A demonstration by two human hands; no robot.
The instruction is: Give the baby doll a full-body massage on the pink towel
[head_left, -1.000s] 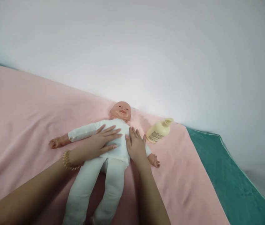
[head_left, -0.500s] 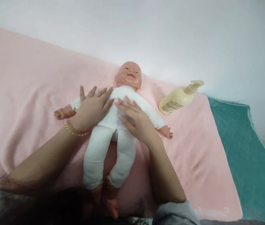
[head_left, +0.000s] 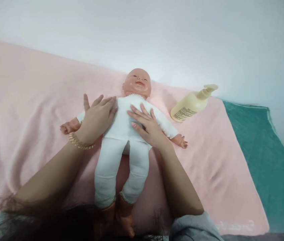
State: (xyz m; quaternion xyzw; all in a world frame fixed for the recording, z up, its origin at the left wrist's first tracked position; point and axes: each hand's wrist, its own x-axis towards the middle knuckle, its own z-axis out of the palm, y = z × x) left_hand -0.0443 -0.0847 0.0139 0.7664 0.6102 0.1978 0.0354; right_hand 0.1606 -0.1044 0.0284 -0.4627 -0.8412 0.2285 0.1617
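A baby doll (head_left: 123, 118) with a white cloth body lies on its back, head away from me, on a pink blanket (head_left: 41, 87). My left hand (head_left: 98, 117) rests open on the left side of its chest and shoulder, fingers spread. A coiled band (head_left: 79, 142) circles my left wrist. On the right side of the doll's torso lies my right hand (head_left: 149, 129), also open, fingers apart and pointing up to the left. Neither hand grips anything. The doll's feet are partly in shadow near the bottom edge.
A pale yellow pump bottle (head_left: 189, 105) stands right of the doll's head. Green cloth (head_left: 262, 150) shows past the blanket's right edge. Behind the blanket is a white surface (head_left: 142, 33). Dark hair (head_left: 69, 221) covers part of the lower left.
My hands have drawn slightly apart toward the doll's two sides, baring more of the middle of its chest. The doll's legs appear a little further right in view.
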